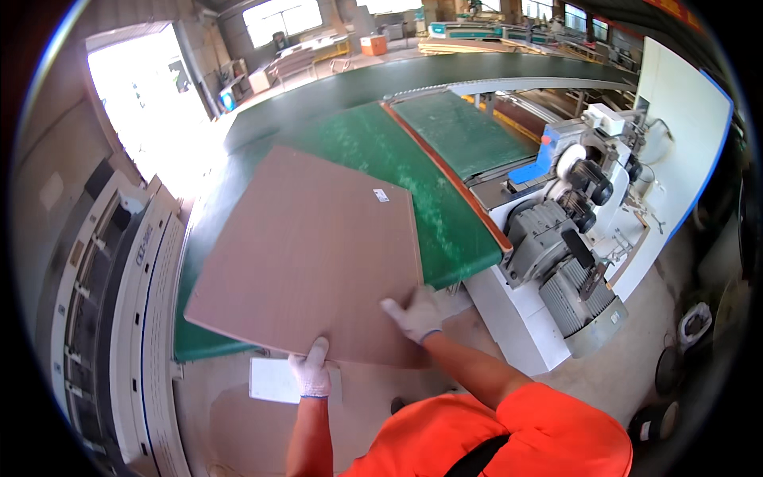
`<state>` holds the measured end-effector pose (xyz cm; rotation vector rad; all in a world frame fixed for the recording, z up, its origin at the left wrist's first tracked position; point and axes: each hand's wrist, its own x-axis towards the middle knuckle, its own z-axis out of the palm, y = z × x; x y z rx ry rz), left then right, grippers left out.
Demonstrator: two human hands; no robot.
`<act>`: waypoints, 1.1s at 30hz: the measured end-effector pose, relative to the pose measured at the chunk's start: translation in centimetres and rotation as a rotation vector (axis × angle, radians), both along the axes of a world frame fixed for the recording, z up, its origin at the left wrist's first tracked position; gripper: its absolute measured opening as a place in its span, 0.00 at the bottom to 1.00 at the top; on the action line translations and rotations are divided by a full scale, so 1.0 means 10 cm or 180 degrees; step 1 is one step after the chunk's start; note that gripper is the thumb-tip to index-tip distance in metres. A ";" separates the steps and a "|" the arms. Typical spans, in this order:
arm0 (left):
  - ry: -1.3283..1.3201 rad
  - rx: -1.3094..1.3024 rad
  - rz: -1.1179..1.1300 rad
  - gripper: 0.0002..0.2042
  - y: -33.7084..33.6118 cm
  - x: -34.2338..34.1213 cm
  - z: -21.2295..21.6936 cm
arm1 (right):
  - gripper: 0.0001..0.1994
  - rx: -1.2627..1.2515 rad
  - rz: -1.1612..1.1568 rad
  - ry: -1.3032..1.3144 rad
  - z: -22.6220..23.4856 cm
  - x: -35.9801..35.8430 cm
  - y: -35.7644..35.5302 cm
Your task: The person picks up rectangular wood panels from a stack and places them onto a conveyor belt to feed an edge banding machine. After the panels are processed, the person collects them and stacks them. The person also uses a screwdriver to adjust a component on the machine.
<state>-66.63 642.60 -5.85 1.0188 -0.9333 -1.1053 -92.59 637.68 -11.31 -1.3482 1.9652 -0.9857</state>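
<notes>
A large brown wood-look panel (310, 246) lies turned at an angle over the green conveyor belt (358, 139), its near part jutting out past the belt's front end. Near its far right corner sits a small white label (381, 195). My left hand (311, 372), in a white glove, grips the near edge, thumb on top and fingers hidden underneath. At the right edge of the panel is my gloved right hand (416, 316), its thumb over the top face and its other fingers at the edge, slightly blurred.
Right of the belt stands a machine with grey motors (568, 290) and a blue guard (531, 168), beside a red-brown strip (449, 175). A long white machine cabinet (143, 318) runs along the left. A white board (274, 380) lies below the panel. Beyond is a bright doorway (143, 95).
</notes>
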 end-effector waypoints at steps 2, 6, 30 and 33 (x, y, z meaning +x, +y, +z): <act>0.1049 0.0227 0.0150 0.21 0.27 0.04 -0.48 | 0.50 0.0261 -0.0460 0.0172 -0.34 -0.08 0.16; 0.2045 0.1010 0.0471 0.21 0.89 -0.04 -1.35 | 0.41 0.0460 0.0316 0.0292 -0.43 -0.27 0.18; 0.2460 0.1546 0.3293 0.14 4.75 -1.99 -1.33 | 0.19 0.1265 0.2254 -0.1516 -1.13 0.57 1.29; 0.2609 0.1123 0.3941 0.22 5.39 -2.28 -1.26 | 0.16 0.1656 0.2887 -0.1530 -1.02 1.15 2.13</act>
